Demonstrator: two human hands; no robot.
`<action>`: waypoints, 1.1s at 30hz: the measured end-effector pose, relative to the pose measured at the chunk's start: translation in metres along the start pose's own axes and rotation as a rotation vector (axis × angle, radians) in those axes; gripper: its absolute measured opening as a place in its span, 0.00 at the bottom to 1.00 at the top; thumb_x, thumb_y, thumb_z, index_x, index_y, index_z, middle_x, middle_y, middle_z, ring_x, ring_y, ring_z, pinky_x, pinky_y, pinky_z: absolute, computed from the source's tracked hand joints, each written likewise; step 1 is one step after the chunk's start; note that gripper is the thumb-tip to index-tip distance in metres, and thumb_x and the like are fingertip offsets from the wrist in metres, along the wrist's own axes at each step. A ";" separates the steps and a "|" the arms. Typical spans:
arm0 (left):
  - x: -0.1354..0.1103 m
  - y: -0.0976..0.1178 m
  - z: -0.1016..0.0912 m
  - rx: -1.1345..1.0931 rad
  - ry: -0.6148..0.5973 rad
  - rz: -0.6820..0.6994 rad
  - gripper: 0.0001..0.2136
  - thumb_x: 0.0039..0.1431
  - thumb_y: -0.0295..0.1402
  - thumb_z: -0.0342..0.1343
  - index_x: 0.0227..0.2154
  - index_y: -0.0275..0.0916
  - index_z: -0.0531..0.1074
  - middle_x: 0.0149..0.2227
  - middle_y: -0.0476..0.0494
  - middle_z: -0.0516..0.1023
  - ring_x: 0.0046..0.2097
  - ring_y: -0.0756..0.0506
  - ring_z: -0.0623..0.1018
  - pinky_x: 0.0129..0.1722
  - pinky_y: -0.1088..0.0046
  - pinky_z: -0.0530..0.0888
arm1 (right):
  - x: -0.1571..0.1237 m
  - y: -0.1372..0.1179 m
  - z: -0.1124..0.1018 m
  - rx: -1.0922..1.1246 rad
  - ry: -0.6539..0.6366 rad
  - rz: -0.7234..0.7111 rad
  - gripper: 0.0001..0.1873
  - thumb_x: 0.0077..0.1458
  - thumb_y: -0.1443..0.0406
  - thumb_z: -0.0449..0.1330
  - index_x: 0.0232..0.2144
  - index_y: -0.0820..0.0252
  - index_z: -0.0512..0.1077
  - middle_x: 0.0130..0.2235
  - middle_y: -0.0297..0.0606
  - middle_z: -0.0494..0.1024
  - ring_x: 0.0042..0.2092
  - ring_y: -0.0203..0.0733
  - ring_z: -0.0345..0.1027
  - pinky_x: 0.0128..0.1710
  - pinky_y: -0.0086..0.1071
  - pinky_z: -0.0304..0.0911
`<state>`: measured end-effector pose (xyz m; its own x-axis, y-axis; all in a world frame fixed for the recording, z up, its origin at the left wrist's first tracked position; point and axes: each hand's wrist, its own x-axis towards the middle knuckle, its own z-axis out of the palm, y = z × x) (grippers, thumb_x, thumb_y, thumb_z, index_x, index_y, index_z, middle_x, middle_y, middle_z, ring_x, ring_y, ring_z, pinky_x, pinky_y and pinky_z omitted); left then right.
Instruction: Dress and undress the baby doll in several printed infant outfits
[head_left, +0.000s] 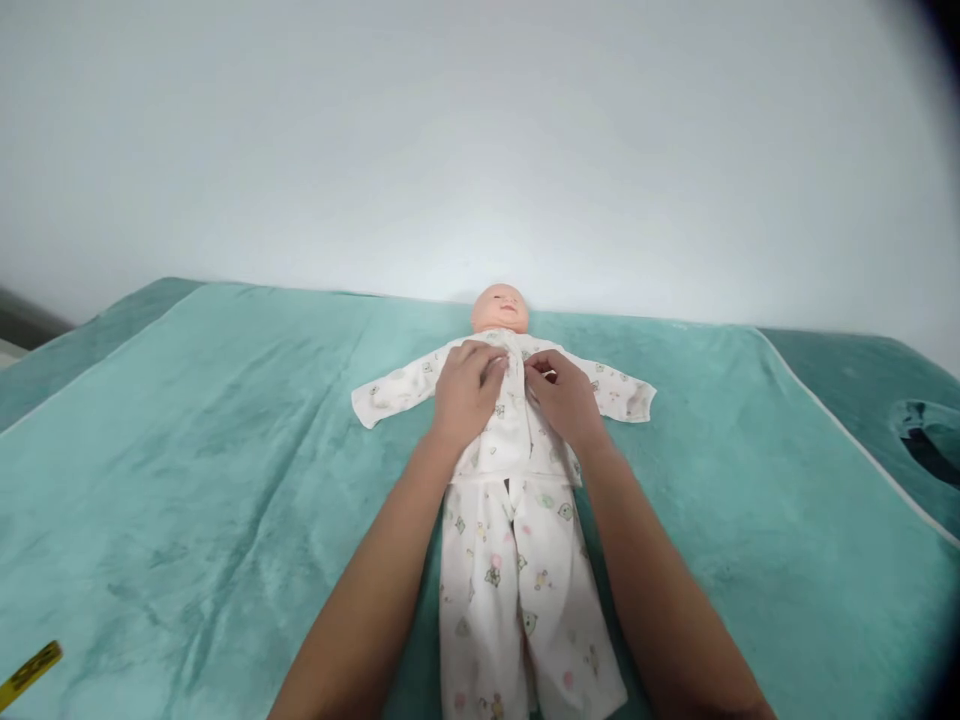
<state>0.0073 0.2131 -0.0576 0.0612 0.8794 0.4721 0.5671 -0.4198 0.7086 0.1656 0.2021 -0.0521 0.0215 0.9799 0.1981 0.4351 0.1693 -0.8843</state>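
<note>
One baby doll (500, 306) lies face up on one teal blanket (225, 450), head away from the camera. It wears one printed shirt (516, 432) and one pair of matching trousers (517, 600). Two hands meet on its chest. The left hand (466, 388) has its grip narrow, with the fingers curled down onto the shirt's front edge. The right hand (564, 395) pinches the facing edge, thumb against fingertips. The two grips nearly touch across the middle of the chest, so the shirt sits directly under and between them. The doll's head is just beyond the grips, the two sleeves spread out to either side, and the trousers run back from them between the forearms.

The hands hide the doll's chest and any fastening on the shirt. The doll's own hands and feet do not show, and the trouser cuffs are cut off by the lower edge. Far to the left of the grips, one yellow strip (28, 672) is half cut off, too small to identify. Far to the right, one dark opening (926, 445) in the massage bed (840, 370) is partly out of view.
</note>
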 end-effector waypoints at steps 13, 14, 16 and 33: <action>0.004 0.006 -0.005 -0.089 0.005 -0.154 0.06 0.63 0.33 0.54 0.33 0.40 0.74 0.35 0.47 0.78 0.39 0.46 0.74 0.42 0.69 0.69 | 0.003 -0.005 0.007 0.067 -0.043 0.036 0.11 0.54 0.54 0.62 0.32 0.55 0.75 0.30 0.31 0.74 0.30 0.36 0.63 0.33 0.32 0.59; 0.004 0.008 -0.006 -0.113 -0.002 -0.193 0.07 0.64 0.35 0.54 0.34 0.40 0.75 0.34 0.47 0.78 0.37 0.47 0.74 0.40 0.69 0.69 | 0.005 -0.003 0.006 0.147 -0.044 0.070 0.11 0.55 0.55 0.62 0.32 0.55 0.76 0.28 0.31 0.73 0.29 0.35 0.62 0.32 0.31 0.59; 0.003 0.012 -0.008 -0.171 -0.026 -0.255 0.09 0.64 0.39 0.54 0.37 0.41 0.76 0.33 0.49 0.79 0.34 0.48 0.75 0.37 0.71 0.70 | 0.008 0.001 0.005 0.323 -0.026 0.162 0.12 0.53 0.54 0.63 0.32 0.56 0.77 0.24 0.30 0.71 0.26 0.34 0.61 0.28 0.30 0.57; 0.001 0.012 0.002 -0.367 -0.046 -0.296 0.08 0.64 0.35 0.52 0.43 0.43 0.72 0.34 0.50 0.79 0.40 0.47 0.80 0.43 0.70 0.72 | 0.011 0.006 0.009 0.523 0.008 0.185 0.10 0.49 0.57 0.67 0.30 0.57 0.78 0.22 0.28 0.69 0.25 0.32 0.59 0.26 0.29 0.55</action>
<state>0.0157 0.2093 -0.0503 -0.0186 0.9789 0.2036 0.2380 -0.1934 0.9518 0.1603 0.2148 -0.0593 0.0626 0.9978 0.0211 -0.0817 0.0261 -0.9963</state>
